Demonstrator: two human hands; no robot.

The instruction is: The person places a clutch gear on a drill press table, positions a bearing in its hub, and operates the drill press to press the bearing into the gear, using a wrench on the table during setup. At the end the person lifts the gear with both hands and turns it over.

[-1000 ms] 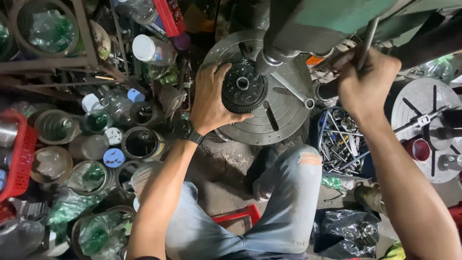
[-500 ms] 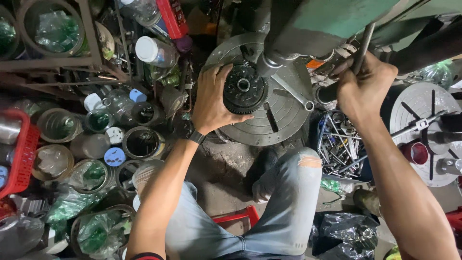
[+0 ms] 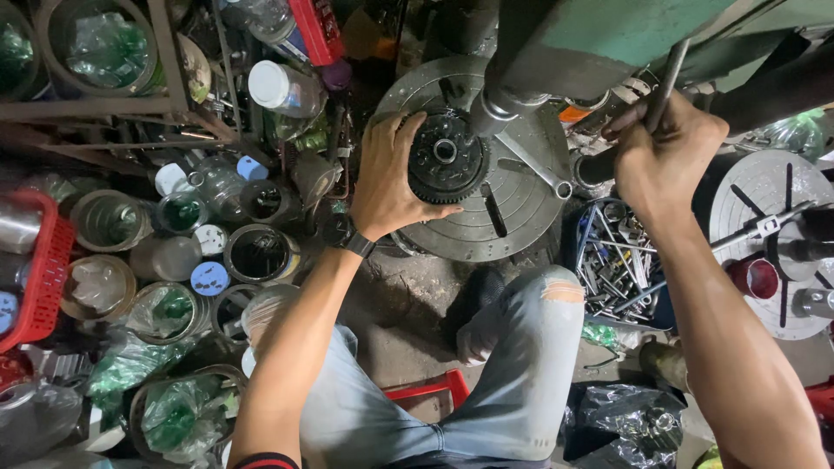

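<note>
Little moved: left hand steadies gear, right hand grips lever.

The gear sits on the round plate; jars stand left, the tool bin right.

workshop | green drill press | round steel table | wrench box | jars

Right hand slid slightly higher up lever.
</note>
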